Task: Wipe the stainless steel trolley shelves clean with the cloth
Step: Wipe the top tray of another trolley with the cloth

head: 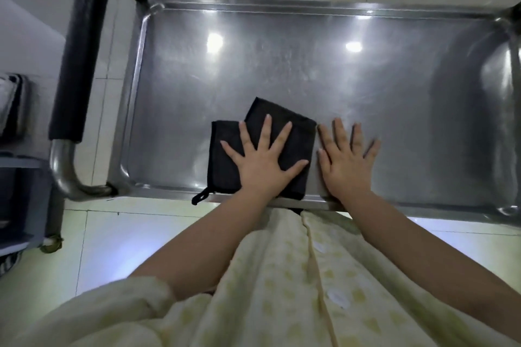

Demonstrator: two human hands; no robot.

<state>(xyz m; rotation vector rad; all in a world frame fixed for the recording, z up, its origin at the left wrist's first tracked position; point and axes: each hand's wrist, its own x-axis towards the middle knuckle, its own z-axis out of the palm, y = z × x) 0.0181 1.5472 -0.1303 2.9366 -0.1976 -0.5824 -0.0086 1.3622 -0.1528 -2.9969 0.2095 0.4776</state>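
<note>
The stainless steel trolley's top shelf [366, 70] fills the middle of the head view, shiny with light reflections. A folded black cloth [225, 155] with a small hanging loop lies on the shelf near its front rim. My left hand [263, 160] presses flat on the cloth with fingers spread. My right hand [348, 160] lies flat on the bare steel just right of the cloth, fingers straight and spread, its heel at the front rim.
The trolley's push handle [80, 59], a steel tube with a black grip, curves along the left end. Grey furniture [19, 205] stands at the far left on the tiled floor [112, 248]. My pale yellow shirt fills the bottom.
</note>
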